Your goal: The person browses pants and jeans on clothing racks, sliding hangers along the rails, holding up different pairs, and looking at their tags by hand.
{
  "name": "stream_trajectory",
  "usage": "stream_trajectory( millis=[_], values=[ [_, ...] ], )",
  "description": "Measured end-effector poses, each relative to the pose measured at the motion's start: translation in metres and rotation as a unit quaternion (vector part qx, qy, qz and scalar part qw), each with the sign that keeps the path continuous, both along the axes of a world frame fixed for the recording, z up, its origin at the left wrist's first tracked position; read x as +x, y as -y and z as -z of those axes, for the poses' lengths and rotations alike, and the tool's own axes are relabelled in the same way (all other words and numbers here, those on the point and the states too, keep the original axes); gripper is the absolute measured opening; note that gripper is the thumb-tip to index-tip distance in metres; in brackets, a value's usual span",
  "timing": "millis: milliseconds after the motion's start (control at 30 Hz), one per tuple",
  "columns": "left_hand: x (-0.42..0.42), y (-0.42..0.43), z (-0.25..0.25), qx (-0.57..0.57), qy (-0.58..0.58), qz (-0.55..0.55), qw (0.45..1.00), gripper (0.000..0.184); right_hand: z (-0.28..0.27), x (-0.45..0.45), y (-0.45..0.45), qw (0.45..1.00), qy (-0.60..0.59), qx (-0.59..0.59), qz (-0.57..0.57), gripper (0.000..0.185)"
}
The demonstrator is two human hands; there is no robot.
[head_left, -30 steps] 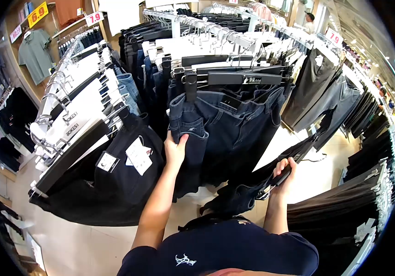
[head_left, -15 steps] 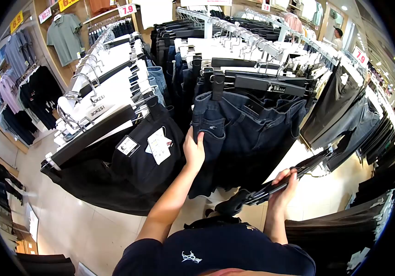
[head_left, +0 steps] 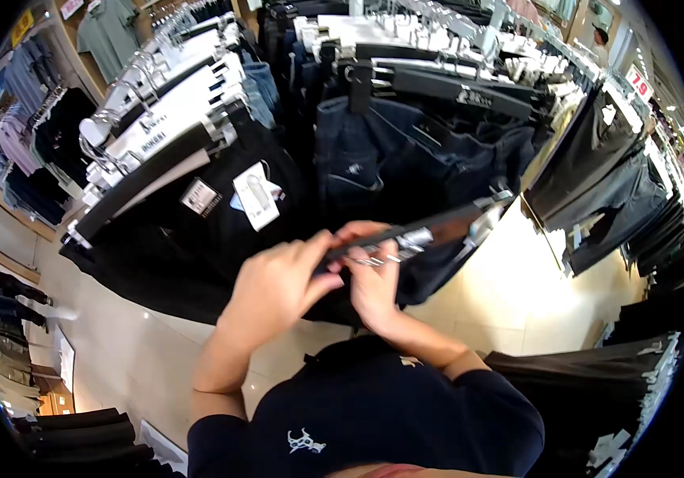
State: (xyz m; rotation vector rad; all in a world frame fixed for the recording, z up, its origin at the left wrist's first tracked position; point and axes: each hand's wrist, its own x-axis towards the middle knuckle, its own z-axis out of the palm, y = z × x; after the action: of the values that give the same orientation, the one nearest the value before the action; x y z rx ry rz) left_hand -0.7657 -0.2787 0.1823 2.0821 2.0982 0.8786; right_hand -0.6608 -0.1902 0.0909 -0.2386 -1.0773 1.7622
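Several black trouser hangers (head_left: 446,223) with metal clips and hooks are held in front of my chest, slightly blurred. My right hand (head_left: 374,287) wraps around them near their left part. My left hand (head_left: 274,279) pinches their left end, its fingertips close to the right hand's. Behind them hang dark blue jeans (head_left: 350,155) on a black clip hanger (head_left: 469,92). Left of the jeans, black trousers (head_left: 222,179) hang with a white tag (head_left: 255,196) and a smaller label (head_left: 200,197).
White hangers (head_left: 174,119) fill the left rail, with more trousers on a rail at the right (head_left: 621,159). Folded dark garments (head_left: 79,434) lie at lower left. Pale floor tiles (head_left: 509,295) show between racks. A person (head_left: 599,46) stands far right.
My left hand has let go of the jeans' pocket and come down to the hangers. My right hand has brought the hangers leftward and up in front of the jeans.
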Motion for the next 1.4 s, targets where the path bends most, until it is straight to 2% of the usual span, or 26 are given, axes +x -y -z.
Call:
stream_trajectory(
  millis=[67, 100, 133, 267, 333, 367, 400, 467, 500, 533, 567, 600, 667, 733, 767, 833, 867, 933, 967, 1000, 1033, 1067, 1200, 1300, 1367, 1400],
  values=[
    [-0.004, -0.006, 0.013, 0.043, -0.040, -0.102, 0.993, 0.028, -0.009, -0.013, -0.002, 0.996, 0.013, 0.085, -0.028, 0.021],
    [-0.013, -0.007, 0.021, 0.107, -0.079, -0.105, 0.986, 0.027, -0.018, -0.015, 0.001, 0.995, -0.001, 0.014, -0.094, 0.022],
    [-0.022, -0.007, 0.026, 0.170, -0.120, -0.108, 0.972, 0.027, -0.020, -0.018, -0.001, 0.991, 0.014, 0.000, -0.134, 0.023],
    [-0.037, 0.005, 0.022, 0.203, -0.139, -0.147, 0.958, 0.028, -0.035, -0.017, -0.001, 0.973, 0.116, 0.034, -0.196, 0.037],
    [-0.041, 0.013, 0.020, 0.169, -0.118, -0.196, 0.959, 0.040, -0.034, -0.012, -0.007, 0.943, 0.170, 0.079, -0.276, 0.038],
    [-0.043, 0.017, 0.020, 0.169, -0.128, -0.200, 0.957, 0.042, -0.040, -0.007, -0.003, 0.942, 0.178, 0.092, -0.269, 0.029],
    [-0.046, 0.020, 0.020, 0.170, -0.138, -0.201, 0.955, 0.044, -0.037, 0.000, -0.003, 0.943, 0.178, 0.091, -0.267, 0.029],
    [-0.046, 0.028, 0.023, 0.186, -0.160, -0.213, 0.946, 0.046, -0.025, 0.023, -0.004, 0.948, 0.202, 0.169, -0.179, 0.020],
    [-0.044, 0.033, 0.021, 0.188, -0.160, -0.221, 0.943, 0.047, -0.016, 0.032, 0.000, 0.976, 0.148, 0.145, -0.065, 0.014],
    [-0.045, 0.038, 0.023, 0.171, -0.163, -0.234, 0.943, 0.048, 0.006, 0.040, -0.006, 0.960, 0.149, 0.221, 0.085, 0.013],
    [-0.044, 0.042, 0.023, 0.167, -0.167, -0.235, 0.943, 0.048, 0.032, 0.047, -0.014, 0.925, 0.148, 0.251, 0.242, 0.026],
    [-0.044, 0.046, 0.024, 0.163, -0.171, -0.238, 0.942, 0.048, 0.053, 0.057, -0.024, 0.873, 0.194, 0.295, 0.336, 0.050],
    [-0.041, 0.049, 0.027, 0.156, -0.173, -0.239, 0.943, 0.049, 0.060, 0.070, -0.030, 0.773, 0.312, 0.326, 0.445, 0.064],
    [-0.038, 0.053, 0.030, 0.175, -0.169, -0.189, 0.951, 0.049, 0.069, 0.078, -0.037, 0.823, 0.335, 0.292, 0.354, 0.079],
    [-0.035, 0.058, 0.031, 0.149, -0.193, -0.174, 0.954, 0.049, 0.081, 0.084, -0.035, 0.945, 0.290, 0.072, 0.131, 0.083],
    [-0.026, 0.065, 0.040, 0.180, -0.213, -0.139, 0.950, 0.049, 0.111, 0.096, -0.052, 0.963, 0.250, 0.072, -0.072, 0.075],
    [-0.022, 0.070, 0.043, 0.188, -0.222, -0.126, 0.949, 0.049, 0.110, 0.100, -0.050, 0.954, 0.255, 0.095, -0.129, 0.072],
    [-0.018, 0.084, 0.053, 0.192, -0.218, -0.125, 0.949, 0.049, 0.112, 0.108, -0.036, 0.953, 0.261, 0.092, -0.124, 0.051],
    [-0.021, 0.089, 0.059, 0.204, -0.208, -0.124, 0.948, 0.049, 0.107, 0.114, -0.027, 0.937, 0.321, 0.086, -0.105, 0.039],
    [-0.024, 0.094, 0.064, 0.202, -0.210, -0.134, 0.947, 0.049, 0.128, 0.118, -0.025, 0.925, 0.359, 0.092, -0.087, 0.031],
    [-0.027, 0.101, 0.067, 0.197, -0.196, -0.140, 0.951, 0.049, 0.124, 0.118, -0.015, 0.927, 0.361, 0.031, -0.090, 0.028],
    [-0.031, 0.107, 0.069, 0.191, -0.183, -0.147, 0.953, 0.049, 0.118, 0.117, -0.006, 0.927, 0.362, -0.029, -0.095, 0.025],
    [-0.037, 0.141, 0.068, 0.168, -0.172, -0.217, 0.946, 0.048, 0.118, 0.100, 0.014, 0.938, 0.335, 0.008, -0.095, 0.023],
    [-0.039, 0.174, 0.059, 0.154, -0.172, -0.272, 0.934, 0.048, 0.108, 0.079, 0.022, 0.939, 0.313, 0.030, -0.138, 0.023],
    [-0.040, 0.194, 0.052, 0.144, -0.177, -0.312, 0.922, 0.049, 0.103, 0.065, 0.022, 0.926, 0.305, 0.086, -0.205, 0.024],
    [-0.042, 0.202, 0.049, 0.146, -0.183, -0.324, 0.917, 0.049, 0.106, 0.056, 0.024, 0.929, 0.297, 0.069, -0.213, 0.028]
  ],
)
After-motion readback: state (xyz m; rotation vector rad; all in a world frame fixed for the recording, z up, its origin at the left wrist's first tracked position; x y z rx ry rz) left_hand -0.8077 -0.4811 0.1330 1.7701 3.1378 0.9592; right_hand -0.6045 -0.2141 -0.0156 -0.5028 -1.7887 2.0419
